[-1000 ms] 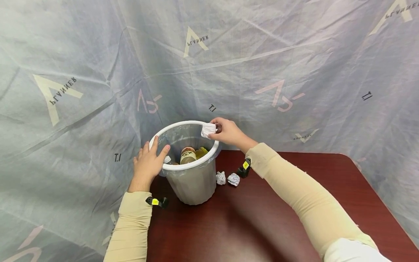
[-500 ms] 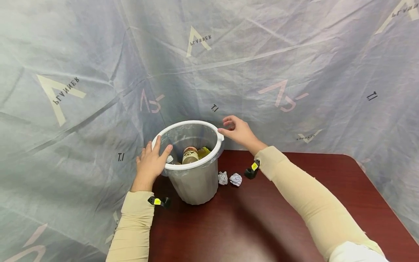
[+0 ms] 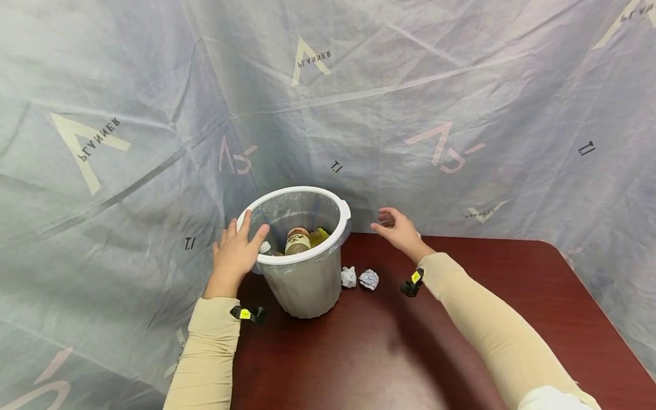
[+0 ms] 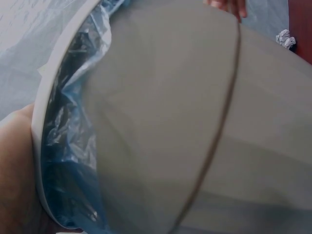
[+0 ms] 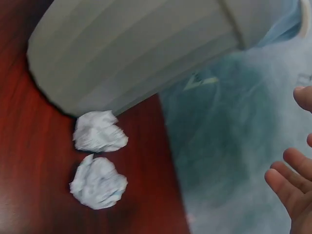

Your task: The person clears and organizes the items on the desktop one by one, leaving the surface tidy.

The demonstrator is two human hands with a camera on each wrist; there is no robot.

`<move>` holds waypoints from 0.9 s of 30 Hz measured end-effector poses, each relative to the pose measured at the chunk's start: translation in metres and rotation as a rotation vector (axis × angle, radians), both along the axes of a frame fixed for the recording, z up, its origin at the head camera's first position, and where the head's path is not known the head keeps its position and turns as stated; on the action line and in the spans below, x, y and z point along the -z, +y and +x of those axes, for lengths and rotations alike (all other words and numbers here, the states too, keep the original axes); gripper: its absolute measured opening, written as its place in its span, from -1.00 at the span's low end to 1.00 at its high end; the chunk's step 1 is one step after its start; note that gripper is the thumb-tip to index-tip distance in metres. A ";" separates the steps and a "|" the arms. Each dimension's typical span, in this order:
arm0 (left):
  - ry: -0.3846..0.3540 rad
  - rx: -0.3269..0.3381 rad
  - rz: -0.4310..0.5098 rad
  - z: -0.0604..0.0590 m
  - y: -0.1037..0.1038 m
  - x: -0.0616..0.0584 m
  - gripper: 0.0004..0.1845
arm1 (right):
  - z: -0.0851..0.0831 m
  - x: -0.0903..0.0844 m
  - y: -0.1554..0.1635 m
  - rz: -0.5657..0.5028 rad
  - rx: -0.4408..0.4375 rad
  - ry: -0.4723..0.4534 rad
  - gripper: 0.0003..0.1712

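The left hand [image 3: 233, 256] grips the waste bin's [image 3: 302, 285] white rim, steadying it. The right hand [image 3: 400, 230], its grip wide and empty, hovers near two crumpled paper balls [image 3: 360, 278] on the surface [image 3: 410, 353]; best pinch the nearer ball from above.

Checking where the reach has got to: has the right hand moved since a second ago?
Yes. The right hand has drawn away from the bin's white rim, rightward and down toward the table, now empty, above the two paper balls.
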State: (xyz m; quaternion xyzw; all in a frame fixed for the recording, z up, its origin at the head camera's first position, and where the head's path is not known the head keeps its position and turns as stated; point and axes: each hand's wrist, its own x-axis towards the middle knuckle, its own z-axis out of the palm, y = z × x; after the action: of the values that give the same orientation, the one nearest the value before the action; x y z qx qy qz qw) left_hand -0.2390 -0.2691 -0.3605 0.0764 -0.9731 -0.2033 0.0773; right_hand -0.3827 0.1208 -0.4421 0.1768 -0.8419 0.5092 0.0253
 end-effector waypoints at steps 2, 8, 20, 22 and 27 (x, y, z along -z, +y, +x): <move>0.000 -0.001 0.000 0.000 -0.001 0.000 -0.01 | -0.001 0.015 0.001 -0.012 -0.015 -0.009 -0.24; 0.006 -0.004 -0.002 0.001 -0.001 0.001 -0.02 | 0.008 0.055 0.001 -0.021 -0.029 -0.036 -0.19; 0.033 -0.004 -0.005 -0.002 0.001 0.003 -0.02 | 0.030 0.136 0.004 -0.002 -0.021 -0.093 -0.13; 0.035 -0.004 -0.004 -0.001 0.001 0.002 -0.02 | 0.033 0.145 0.003 -0.004 -0.025 -0.110 -0.10; 0.039 -0.004 -0.003 0.000 0.002 0.001 -0.03 | 0.037 0.164 -0.001 0.036 -0.017 -0.113 -0.04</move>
State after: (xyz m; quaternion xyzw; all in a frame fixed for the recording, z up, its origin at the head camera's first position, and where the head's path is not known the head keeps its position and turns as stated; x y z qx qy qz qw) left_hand -0.2386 -0.2670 -0.3612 0.0744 -0.9715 -0.2030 0.0967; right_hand -0.3456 0.1198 -0.6066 0.1555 -0.8495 0.5032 -0.0300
